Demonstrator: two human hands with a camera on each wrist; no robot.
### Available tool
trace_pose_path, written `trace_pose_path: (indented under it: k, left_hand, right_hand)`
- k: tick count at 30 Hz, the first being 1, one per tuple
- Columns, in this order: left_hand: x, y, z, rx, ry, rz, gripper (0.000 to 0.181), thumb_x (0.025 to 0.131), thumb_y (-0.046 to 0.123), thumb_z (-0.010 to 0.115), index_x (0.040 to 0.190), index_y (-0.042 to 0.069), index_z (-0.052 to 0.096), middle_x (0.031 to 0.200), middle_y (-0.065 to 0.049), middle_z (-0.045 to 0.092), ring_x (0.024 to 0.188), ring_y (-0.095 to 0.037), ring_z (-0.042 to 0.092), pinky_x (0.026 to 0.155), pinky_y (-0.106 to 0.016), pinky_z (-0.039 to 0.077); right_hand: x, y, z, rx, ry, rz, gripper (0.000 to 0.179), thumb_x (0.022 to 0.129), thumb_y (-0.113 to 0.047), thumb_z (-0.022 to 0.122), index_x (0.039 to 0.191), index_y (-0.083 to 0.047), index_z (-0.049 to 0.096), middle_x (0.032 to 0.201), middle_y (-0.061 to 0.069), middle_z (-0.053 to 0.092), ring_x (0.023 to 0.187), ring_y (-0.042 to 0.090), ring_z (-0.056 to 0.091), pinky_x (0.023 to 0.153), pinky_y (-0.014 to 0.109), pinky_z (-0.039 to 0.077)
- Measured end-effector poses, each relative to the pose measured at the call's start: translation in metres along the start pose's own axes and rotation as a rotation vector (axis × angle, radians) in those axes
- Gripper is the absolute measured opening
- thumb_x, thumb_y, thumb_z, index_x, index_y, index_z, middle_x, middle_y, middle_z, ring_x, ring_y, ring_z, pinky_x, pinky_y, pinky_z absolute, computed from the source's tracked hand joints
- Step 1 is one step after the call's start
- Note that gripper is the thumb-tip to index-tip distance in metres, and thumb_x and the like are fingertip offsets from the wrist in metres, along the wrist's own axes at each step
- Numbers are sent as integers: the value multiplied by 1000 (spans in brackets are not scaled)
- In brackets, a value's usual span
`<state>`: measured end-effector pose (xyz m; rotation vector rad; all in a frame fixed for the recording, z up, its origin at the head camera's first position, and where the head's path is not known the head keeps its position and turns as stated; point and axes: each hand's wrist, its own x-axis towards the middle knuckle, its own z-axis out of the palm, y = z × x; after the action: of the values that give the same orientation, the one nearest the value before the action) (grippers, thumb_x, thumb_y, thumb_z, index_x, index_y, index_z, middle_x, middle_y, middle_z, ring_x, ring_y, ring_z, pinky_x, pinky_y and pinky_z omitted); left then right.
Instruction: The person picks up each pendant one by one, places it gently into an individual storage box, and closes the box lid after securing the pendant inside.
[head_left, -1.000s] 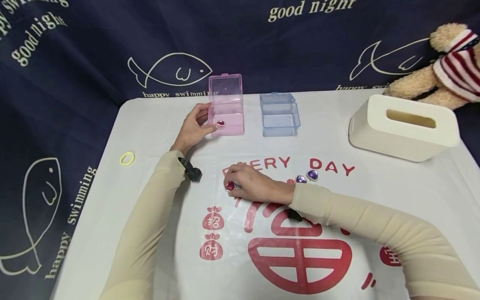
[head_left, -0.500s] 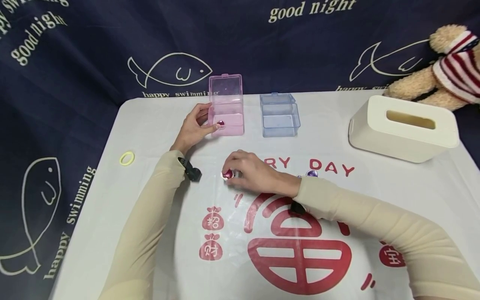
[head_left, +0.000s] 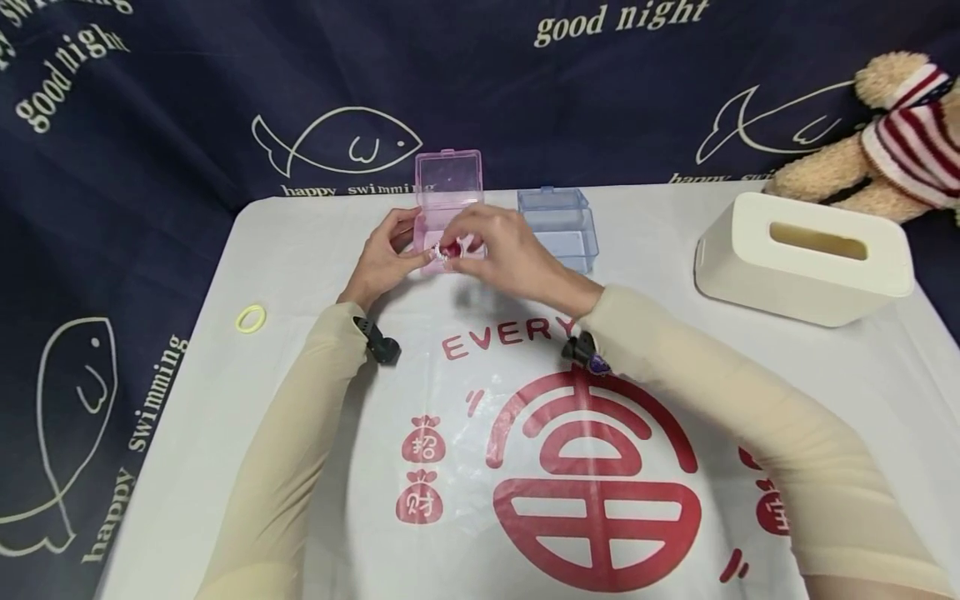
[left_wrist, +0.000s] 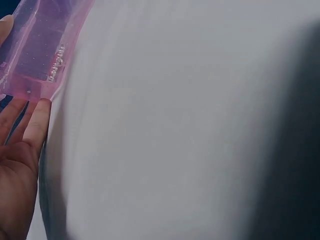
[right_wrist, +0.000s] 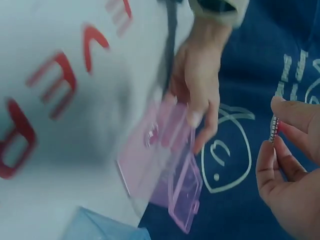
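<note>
My left hand (head_left: 384, 260) grips the left side of a pink clear plastic box (head_left: 450, 179), its lid standing up. A red gem with a silver beaded rim (right_wrist: 151, 135) lies inside the box, seen in the right wrist view. Above the box's front compartment, my right hand (head_left: 512, 254) pinches another red gem (right_wrist: 274, 130) between thumb and fingertips, its beaded rim edge-on in the right wrist view. In the left wrist view, fingers (left_wrist: 37, 127) touch the end of the box. The right hand covers part of the box in the head view.
A blue clear box (head_left: 573, 242) stands open just right of the pink one. Under the right wrist a purple gem (head_left: 597, 364) shows partly. A cream tissue box (head_left: 802, 258) and teddy bear (head_left: 892, 137) are at right, a yellow ring (head_left: 251, 318) at left.
My right hand has carried the red gem away from the printed lettering, up to the pink box. The left hand has kept its grip on the box.
</note>
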<state>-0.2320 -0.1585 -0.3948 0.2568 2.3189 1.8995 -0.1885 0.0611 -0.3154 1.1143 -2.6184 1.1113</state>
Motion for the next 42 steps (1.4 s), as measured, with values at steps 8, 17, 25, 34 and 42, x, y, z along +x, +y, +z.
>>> trace_pose_path:
  k: [8,17,25,34,42]
  left_hand:
    - [1,0,-1,15,-4,-11,68,79,-3,74,138,-3,41,147,-22,43,137,-32,43,114,-44,39]
    - [2,-4,-1,-33,-1,-3,69,78,-7,73,138,-5,40,146,-25,43,137,-35,42,114,-45,39]
    - [10,-25,-1,-41,21,24,68,78,-7,73,138,1,42,145,-19,47,136,-27,46,113,-41,41]
    - [12,-26,-2,-27,29,35,69,78,-9,73,139,2,42,145,-18,47,135,-27,46,111,-40,43]
    - [11,-27,-2,10,27,32,67,79,-6,73,138,2,42,145,-18,47,135,-27,46,112,-37,42]
  right_hand:
    - [34,29,0,-67,-11,51,18,83,-9,75,99,-2,73,101,12,69,99,24,63,88,36,52]
    - [55,62,20,-124,-144,107,17,83,-2,71,100,2,71,101,16,69,98,27,62,91,37,51]
    - [66,70,33,-204,-286,96,17,82,3,68,100,3,70,97,17,70,90,26,61,86,36,52]
    - [65,75,35,-287,-326,99,11,82,6,66,91,2,70,91,15,71,83,23,60,78,34,54]
    - [67,74,37,-313,-366,106,14,81,7,65,91,-1,72,91,13,72,83,24,62,80,35,55]
